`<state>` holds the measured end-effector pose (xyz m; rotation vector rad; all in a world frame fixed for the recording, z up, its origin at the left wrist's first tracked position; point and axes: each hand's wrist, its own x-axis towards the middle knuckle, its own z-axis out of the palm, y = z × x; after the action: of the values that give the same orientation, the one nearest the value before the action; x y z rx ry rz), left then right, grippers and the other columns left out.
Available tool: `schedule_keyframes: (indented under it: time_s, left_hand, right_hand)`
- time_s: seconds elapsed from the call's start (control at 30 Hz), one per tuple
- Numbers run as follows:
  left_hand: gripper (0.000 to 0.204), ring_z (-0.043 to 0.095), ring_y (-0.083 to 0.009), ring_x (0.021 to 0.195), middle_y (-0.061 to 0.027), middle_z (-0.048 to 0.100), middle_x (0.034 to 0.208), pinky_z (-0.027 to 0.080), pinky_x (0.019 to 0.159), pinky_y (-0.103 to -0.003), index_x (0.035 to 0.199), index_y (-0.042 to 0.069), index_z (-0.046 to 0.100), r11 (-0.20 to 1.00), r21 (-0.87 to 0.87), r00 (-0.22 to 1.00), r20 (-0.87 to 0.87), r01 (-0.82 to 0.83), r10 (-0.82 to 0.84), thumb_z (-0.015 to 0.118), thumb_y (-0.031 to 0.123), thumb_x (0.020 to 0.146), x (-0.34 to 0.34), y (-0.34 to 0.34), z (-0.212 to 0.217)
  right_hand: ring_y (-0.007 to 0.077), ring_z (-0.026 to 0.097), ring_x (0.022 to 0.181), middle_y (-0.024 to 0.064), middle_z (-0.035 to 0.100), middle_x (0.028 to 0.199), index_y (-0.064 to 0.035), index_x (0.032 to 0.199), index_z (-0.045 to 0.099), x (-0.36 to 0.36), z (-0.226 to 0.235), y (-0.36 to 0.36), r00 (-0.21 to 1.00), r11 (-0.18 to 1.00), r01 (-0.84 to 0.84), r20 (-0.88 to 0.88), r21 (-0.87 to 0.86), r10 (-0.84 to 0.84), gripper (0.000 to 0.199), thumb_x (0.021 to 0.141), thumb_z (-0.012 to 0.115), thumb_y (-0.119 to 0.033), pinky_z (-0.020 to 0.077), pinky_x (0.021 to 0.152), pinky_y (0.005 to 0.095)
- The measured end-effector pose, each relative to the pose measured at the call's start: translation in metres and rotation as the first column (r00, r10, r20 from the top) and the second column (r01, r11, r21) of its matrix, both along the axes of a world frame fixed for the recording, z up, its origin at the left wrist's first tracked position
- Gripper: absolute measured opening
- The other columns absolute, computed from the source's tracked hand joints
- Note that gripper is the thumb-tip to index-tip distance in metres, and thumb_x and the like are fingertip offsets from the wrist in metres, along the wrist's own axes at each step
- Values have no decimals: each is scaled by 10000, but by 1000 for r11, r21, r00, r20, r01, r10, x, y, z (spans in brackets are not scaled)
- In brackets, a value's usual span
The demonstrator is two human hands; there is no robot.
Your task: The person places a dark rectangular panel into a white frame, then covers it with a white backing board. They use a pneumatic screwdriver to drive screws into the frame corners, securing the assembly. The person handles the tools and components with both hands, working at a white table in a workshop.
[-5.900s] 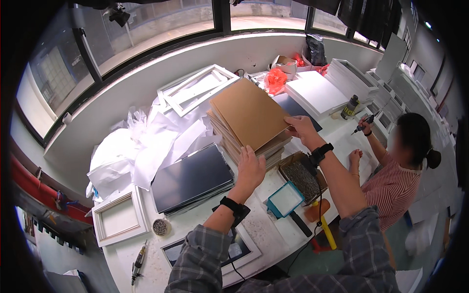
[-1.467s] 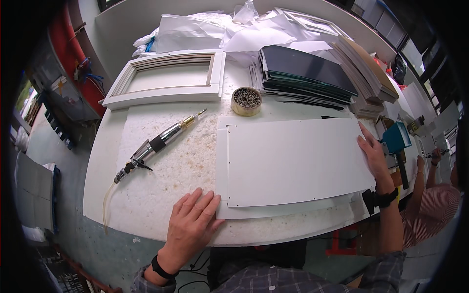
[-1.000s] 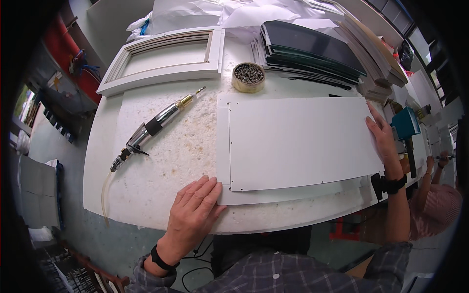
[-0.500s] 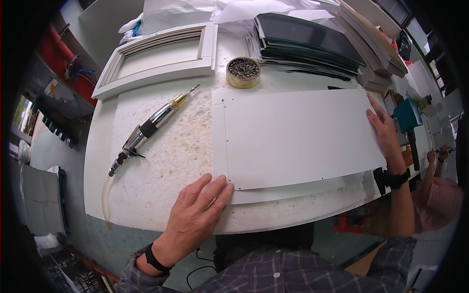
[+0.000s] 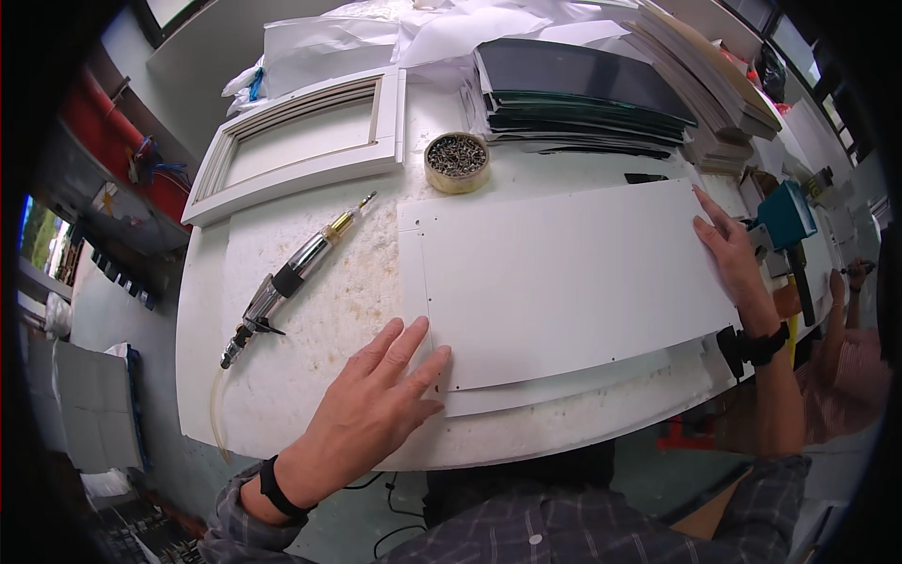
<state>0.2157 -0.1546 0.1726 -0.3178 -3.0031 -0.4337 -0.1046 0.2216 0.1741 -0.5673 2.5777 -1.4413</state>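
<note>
Head view: the left hand (image 5: 376,399), fingers spread, is at the left edge of the panel (image 5: 564,282), which lies between the hands; the right hand (image 5: 735,258) meets its right edge, grip unclear. Bare surface (image 5: 201,329) separates left hand and driver (image 5: 287,280).

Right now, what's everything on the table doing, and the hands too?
White panel: lying flat.
Left hand: open, spread, at the panel's left end.
Right hand: at the panel's right edge.
Power screwdriver: lying down, hose attached.
Round tub: open, filled with small screws.
White frames: stacked.
Dark sheets: stacked unevenly.
Tan-topped boards: stacked.
</note>
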Motion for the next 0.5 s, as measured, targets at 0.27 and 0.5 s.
schedule_keyframes:
  time_s: [0.27, 0.5]
  left_hand:
    - [703, 495, -488, 1377, -289, 457, 1528, 465, 1130, -475, 1467, 87, 517, 995, 91, 985, 169, -35, 19, 834, 197, 849, 6, -8, 1]
    - [704, 480, -487, 1397, -224, 489, 1545, 450, 1143, -482, 1456, 54, 542, 998, 25, 969, 243, -61, 53, 836, 179, 829, 33, -11, 12]
  right_hand:
    - [189, 624, 1165, 211, 620, 1393, -49, 1566, 466, 10, -8, -10, 999, 1000, -11, 54, 28, 10, 591, 1027, 612, -244, 431, 1074, 266]
    - [188, 585, 964, 154, 653, 1143, -56, 1542, 502, 28, -6, -26, 996, 971, -86, 53, 225, 76, 621, 999, 657, -314, 480, 918, 303]
